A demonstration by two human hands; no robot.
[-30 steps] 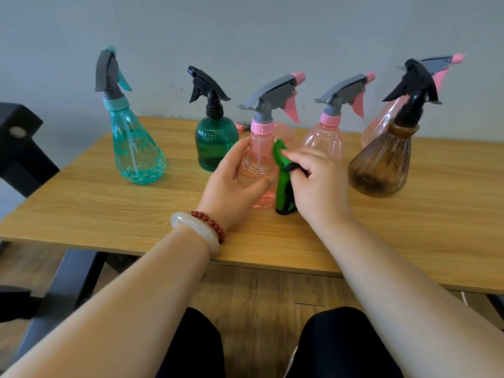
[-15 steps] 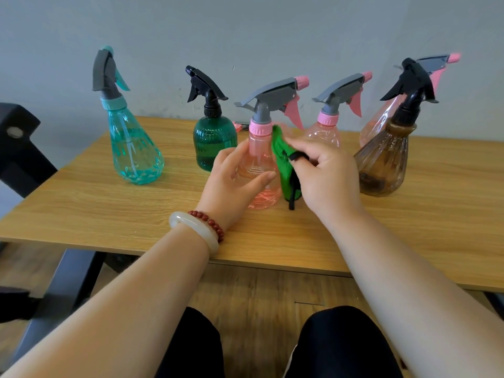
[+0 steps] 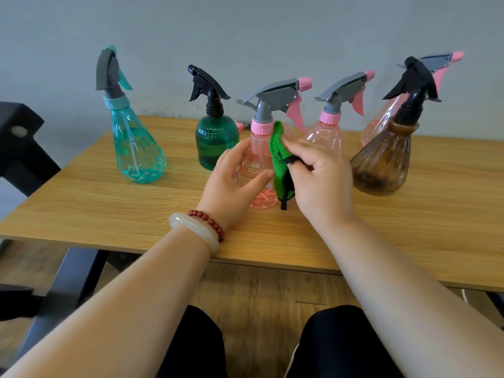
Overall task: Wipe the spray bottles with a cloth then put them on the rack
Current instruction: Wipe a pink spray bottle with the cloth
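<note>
the person sits at the table (image 3: 109, 208) with the pink bottle (image 3: 257, 159) standing upright right in front of them, about mid-table. the left hand (image 3: 231, 184) is wrapped round its belly, fingers behind and thumb across the front, clamped on it. i take that to be there so the light plastic won't slide or tip under the rubbing. the right hand (image 3: 319, 184) has the cloth (image 3: 278, 162) pinched in curled fingers and pressed against the bottle's right side, from just under the pink collar down toward the base; a dark tag hangs off its lower edge. bunched like that it makes a firm pad to rub with. so the wiping looks to be in hand on this one, and the rack isn't in view at all, so i can't say whether anything is on it. the others wait in a loose row behind: teal bottle (image 3: 136, 151) far left, green bottle (image 3: 215, 143) just behind the left hand, second pink bottle (image 3: 327, 135) behind the right hand, brown bottle (image 3: 381, 165) at the right, and a third pink bottle (image 3: 379, 126) leaning behind the brown one. set back like that they're out of the elbows' way, i'd guess. a bangle (image 3: 195, 231) and beads (image 3: 210, 223) sit on the left wrist. next, i'd think, the bottle wants turning so the cloth reaches the far side and the trigger head.
</note>
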